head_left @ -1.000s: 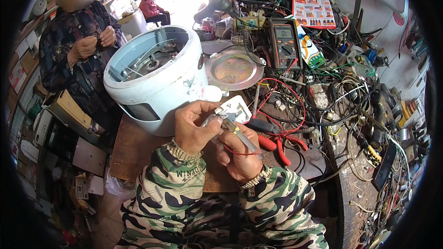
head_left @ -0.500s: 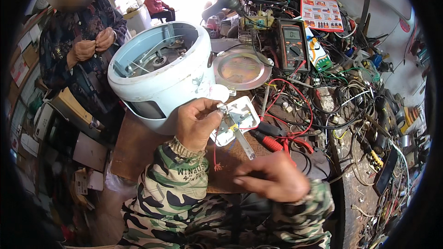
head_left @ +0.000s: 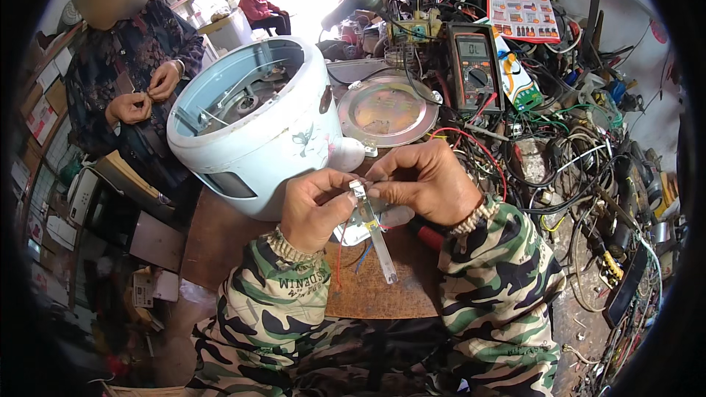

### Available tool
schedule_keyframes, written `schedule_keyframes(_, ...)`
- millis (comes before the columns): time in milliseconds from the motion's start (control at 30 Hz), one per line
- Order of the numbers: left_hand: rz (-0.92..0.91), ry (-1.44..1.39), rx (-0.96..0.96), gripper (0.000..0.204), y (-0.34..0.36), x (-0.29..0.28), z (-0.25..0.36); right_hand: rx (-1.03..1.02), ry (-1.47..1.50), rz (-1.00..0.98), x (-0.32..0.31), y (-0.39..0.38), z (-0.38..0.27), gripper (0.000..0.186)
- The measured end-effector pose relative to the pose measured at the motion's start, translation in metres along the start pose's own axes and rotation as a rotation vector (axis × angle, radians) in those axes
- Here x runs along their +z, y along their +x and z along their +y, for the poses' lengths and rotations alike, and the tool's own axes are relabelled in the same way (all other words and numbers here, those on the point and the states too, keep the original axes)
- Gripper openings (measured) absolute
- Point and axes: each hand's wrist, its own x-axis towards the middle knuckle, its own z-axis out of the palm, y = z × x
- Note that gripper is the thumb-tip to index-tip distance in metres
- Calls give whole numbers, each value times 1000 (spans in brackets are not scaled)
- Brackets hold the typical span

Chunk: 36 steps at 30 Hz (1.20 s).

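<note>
Between thumb and fingers, my left hand point(head_left: 316, 209) pinches the upper end of a small switch piece with a long flat metal lever point(head_left: 382, 256) pointing down toward me. My right hand point(head_left: 432, 184) is closed at the same end, its fingertips pressed together; what they hold is too small to make out. Partly behind the lever is a white plastic housing point(head_left: 351, 235), with red and blue wires point(head_left: 361, 257) hanging nearby. Just beyond my hands stands a pale blue rice cooker body point(head_left: 276, 143), tilted, its open end showing metal parts inside.
A round metal plate point(head_left: 388, 112) lies behind my hands. A multimeter point(head_left: 474, 70) and tangled cables point(head_left: 544, 169) crowd the right side of the wooden table point(head_left: 220, 246). Across the cooker stands a person point(head_left: 132, 73), hands raised; another person point(head_left: 263, 7) sits farther back.
My right hand has moved up and left from near the lever's lower end to meet my left fingertips. It now covers part of the white housing. The standing person's hands have moved apart.
</note>
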Motion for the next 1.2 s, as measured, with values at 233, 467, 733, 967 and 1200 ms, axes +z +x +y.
schedule_keyframes(233,64,37,-57,21,3,-1,-6,-31,-160,100,6,0,20,9)
schedule_keyframes(467,72,39,-66,21,3,5,-1,109,-20,116,10,-2,11,8)
schedule_keyframes(733,72,92,-78,22,5,2,-2,106,-17,116,11,-3,11,11)
schedule_keyframes(967,53,179,-25,26,3,-2,-1,97,-86,171,17,-2,14,12)
schedule_keyframes(1200,54,185,-57,22,5,0,-4,3,-228,169,18,-9,12,18)
